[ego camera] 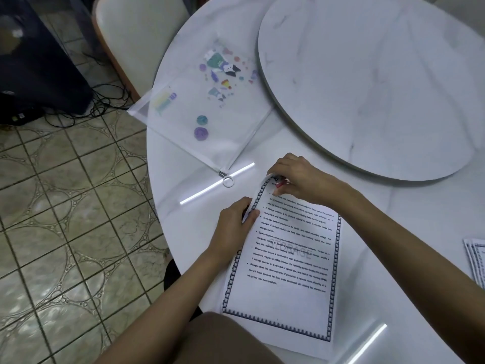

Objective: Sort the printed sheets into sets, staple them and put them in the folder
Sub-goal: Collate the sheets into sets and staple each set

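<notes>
Sheet set [283, 271] lies at 6 o'clock on the tabletop [393, 219]. Left grip [236, 222] pinches its left edge, we judge to keep pages squared; right grip [296, 177] clamps a stapler [279, 183] on its 11 o'clock corner.

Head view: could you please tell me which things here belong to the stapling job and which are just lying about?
Job: printed sheets held by left hand; apparent stapler in right hand; zip folder; further sheets at right edge.
Lying about: round turntable; chair; floor cables.
</notes>
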A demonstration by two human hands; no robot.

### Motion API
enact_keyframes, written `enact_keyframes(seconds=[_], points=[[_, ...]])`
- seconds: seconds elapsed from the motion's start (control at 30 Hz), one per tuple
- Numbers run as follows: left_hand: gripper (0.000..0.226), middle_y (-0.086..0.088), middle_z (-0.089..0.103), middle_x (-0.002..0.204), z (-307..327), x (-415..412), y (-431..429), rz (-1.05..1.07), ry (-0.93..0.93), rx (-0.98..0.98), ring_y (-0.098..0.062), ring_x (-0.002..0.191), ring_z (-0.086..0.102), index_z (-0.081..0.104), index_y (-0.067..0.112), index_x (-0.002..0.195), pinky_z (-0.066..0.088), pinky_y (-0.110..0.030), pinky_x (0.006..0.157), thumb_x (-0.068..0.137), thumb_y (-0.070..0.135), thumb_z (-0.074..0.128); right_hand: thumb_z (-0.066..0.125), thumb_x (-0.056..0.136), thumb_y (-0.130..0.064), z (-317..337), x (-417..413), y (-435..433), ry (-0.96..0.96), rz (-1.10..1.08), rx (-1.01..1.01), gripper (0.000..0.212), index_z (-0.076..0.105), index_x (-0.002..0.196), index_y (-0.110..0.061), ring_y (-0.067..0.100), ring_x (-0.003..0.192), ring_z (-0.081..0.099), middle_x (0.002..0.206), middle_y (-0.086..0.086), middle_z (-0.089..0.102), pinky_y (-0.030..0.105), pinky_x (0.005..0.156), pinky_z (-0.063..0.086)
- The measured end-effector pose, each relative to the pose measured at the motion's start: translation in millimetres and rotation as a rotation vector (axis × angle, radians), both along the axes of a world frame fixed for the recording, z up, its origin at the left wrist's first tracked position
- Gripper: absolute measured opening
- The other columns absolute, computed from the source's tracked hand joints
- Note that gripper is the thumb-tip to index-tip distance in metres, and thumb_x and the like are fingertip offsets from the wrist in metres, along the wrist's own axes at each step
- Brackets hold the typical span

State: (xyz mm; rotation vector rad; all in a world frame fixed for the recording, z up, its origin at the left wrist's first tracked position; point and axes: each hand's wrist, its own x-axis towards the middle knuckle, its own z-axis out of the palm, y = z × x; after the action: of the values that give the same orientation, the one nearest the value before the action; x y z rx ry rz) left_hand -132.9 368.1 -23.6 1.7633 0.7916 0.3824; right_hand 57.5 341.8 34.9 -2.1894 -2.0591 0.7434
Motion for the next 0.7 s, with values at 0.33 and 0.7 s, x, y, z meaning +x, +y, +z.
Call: enact_keyframes(seconds=[0.33,0.7], points=[[0.033,0.014,0.045,0.060,-3,-1,-1,0.001,-0.010,0.010,0.008,0.058,0.047,0.036,0.036,0.068,0.036,-0.008,0.056,0.095,0.023,0.051,0.069,0.065,-0.020,-21,-6,-6,-0.070,-0.007,0.183,0.029,0.069,0.089,-0.005,0.015,0.082,0.051,0.076,0.007,0.066,0.022,0.076,0.029],[0.036,0.016,0.046,0.051,-1,1,0,0.013,0.019,-0.025,0.008,0.053,0.046,0.036,0.037,0.065,0.033,-0.008,0.052,0.094,0.021,0.052,0.069,0.078,-0.025,-24,-2,-2,-0.049,-0.132,0.205,0.028,0.066,0.102,-0.012,0.015,0.103,0.053,0.095,-0.001,0.067,0.021,0.098,0.007]])
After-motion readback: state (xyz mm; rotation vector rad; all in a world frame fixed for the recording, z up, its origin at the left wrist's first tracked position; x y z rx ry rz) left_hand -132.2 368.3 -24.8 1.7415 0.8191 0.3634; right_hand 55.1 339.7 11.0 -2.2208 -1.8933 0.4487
